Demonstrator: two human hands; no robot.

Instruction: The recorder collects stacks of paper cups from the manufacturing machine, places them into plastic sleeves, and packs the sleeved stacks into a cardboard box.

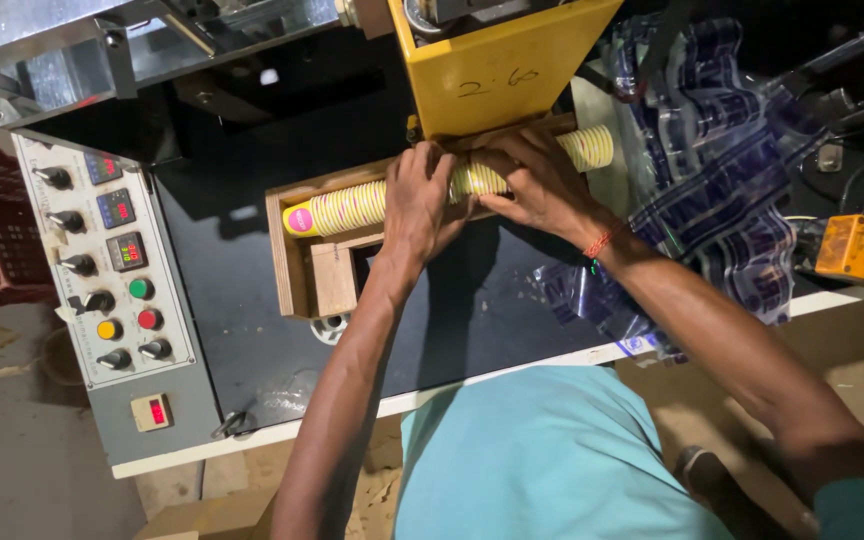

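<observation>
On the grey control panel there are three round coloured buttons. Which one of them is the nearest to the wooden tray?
The red button. It sits right of the yellow button and below the green button, so it is closest to the wooden tray.

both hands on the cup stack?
Yes: the left hand and the right hand both grip the row of nested yellow paper cups lying in the wooden tray.

Yellow-and-white striped cup stack with pink base; plain wooden tray; yellow machine housing; grey control panel bearing green, red, yellow buttons; blue-checked transparent bags; orange switch box; teal shirt.
</observation>
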